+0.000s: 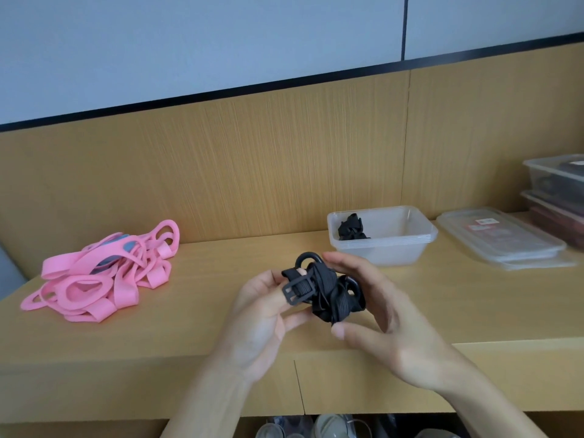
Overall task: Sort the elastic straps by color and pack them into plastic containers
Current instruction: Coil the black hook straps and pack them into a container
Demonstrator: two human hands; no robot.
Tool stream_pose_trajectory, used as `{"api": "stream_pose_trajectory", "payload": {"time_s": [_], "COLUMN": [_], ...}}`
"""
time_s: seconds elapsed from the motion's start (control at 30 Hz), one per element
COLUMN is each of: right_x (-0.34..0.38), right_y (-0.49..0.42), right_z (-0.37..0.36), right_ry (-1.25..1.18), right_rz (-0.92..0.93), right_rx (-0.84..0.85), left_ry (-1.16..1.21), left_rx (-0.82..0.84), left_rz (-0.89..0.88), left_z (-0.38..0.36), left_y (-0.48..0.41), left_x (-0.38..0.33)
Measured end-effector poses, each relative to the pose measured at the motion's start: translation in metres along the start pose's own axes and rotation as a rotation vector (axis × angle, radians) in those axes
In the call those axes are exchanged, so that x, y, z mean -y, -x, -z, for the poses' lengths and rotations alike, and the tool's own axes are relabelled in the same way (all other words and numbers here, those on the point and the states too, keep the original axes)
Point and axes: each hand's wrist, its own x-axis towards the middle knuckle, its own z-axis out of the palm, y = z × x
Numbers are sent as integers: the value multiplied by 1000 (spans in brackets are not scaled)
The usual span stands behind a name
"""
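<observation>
Two hands meet above the wooden counter (189,330): your left hand (262,314) pinches the buckle end of a bunched black strap (328,292), and your right hand (388,330) curls round the bundle from its 3 o'clock side, thumb beneath. A pile of pink straps (104,273) lies on the counter at 9 o'clock from the bundle, well apart. At 1 o'clock an open clear container (407,251) holds a second black strap (350,229); flat lids (505,238) lie at 2 o'clock, near two stacked closed containers (556,191) with dark contents.
</observation>
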Motion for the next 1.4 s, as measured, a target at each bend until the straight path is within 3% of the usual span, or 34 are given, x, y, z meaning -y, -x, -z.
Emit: {"api": "stream_pose_trajectory", "payload": {"time_s": [0.17, 0.3, 0.43, 0.57, 0.67, 0.83, 1.0, 1.13, 1.4], "right_x": [-1, -4, -2, 0, 0, -2, -12, -33, -40], "right_y": [-12, -19, -31, -52, -69, -109, -144, -144, -130], "right_z": [-4, 5, 25, 54, 73, 109, 141, 150, 147], "right_ry": [168, 221, 301, 313, 352, 283, 205, 284, 486], "right_rz": [3, 32, 65, 73, 61, 21, -38, -39, 16], "right_rx": [-216, -326, -376, -430, -433, -452, -447, -507, -391], "left_ry": [-149, -163, -157, -187, -261, -389, -622, -703, -769], "left_rx": [-72, -39, 47, 261, 268, 39, -28, -3, 191], "left_rz": [-7, 10, 15, -56, -159, -309, -366, -335, -420], "left_z": [-20, -33, -43, -42, -40, -34, -39, -44, -34], "left_y": [-10, -25, -47, -69, -81, -103, -135, -171, -181], "left_x": [8, 7, -3, -16, -18, -16, -9, -10, 20]}}
